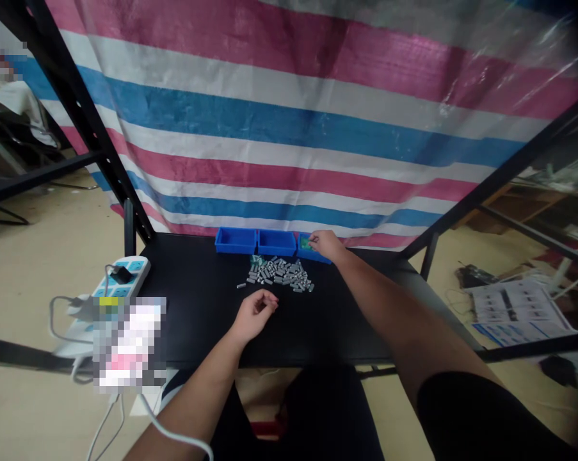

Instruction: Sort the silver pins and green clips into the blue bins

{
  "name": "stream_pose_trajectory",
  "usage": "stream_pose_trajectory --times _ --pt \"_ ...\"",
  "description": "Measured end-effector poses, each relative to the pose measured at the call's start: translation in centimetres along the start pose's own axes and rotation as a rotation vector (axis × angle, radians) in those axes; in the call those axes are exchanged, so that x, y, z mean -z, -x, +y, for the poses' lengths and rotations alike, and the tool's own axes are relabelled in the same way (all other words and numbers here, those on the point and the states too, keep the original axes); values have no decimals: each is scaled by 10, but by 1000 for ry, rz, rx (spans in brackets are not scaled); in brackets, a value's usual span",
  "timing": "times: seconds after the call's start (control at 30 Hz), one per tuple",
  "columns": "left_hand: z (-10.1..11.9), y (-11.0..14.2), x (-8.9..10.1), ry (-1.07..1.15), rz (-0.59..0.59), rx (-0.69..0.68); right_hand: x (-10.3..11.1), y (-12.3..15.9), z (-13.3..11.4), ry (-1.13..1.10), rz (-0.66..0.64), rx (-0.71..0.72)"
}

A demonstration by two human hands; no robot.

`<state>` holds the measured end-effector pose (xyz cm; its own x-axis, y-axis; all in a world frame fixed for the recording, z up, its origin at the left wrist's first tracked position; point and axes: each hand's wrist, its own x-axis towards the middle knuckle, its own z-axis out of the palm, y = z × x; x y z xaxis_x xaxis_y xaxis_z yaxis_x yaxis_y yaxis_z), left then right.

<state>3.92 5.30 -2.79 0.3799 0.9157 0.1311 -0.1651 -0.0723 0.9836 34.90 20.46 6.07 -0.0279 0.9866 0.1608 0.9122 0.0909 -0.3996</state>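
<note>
My right hand point(326, 244) reaches over the right-hand blue bin point(315, 257), its fingers pinched together above some small green pieces point(305, 242) inside. Whether anything is between those fingertips is too small to make out. Closer to me, my left hand point(255, 315) hovers over the black table with fingers curled and thumb near the index finger; what it may hold is not clear. Between the hands and the bins lies a loose pile of small silvery metal cylinders point(281, 273). A few greenish pieces point(256, 260) lie at the pile's back left edge.
Two more blue bins, a left one point(236, 250) and a middle one point(276, 251), stand in the same row. A white power strip point(134, 271) with plugs and cables is at the table's left edge. Striped sheeting point(289, 128) hangs behind the black table point(192, 333).
</note>
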Motion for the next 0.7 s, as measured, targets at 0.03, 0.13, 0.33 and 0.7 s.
stream_pose_trajectory --times 0.03,0.13,0.33,0.7 --pt "0 0 0 -4 -3 1 0 -2 -2 64 -9 19" --pt "0 0 1 -21 -15 -4 -3 -7 -10 202 -35 29" --pt "0 0 1 -57 -19 -22 -15 -9 -19 261 -105 24" --pt "1 1 0 -80 -18 -26 -6 0 -48 359 -61 63"
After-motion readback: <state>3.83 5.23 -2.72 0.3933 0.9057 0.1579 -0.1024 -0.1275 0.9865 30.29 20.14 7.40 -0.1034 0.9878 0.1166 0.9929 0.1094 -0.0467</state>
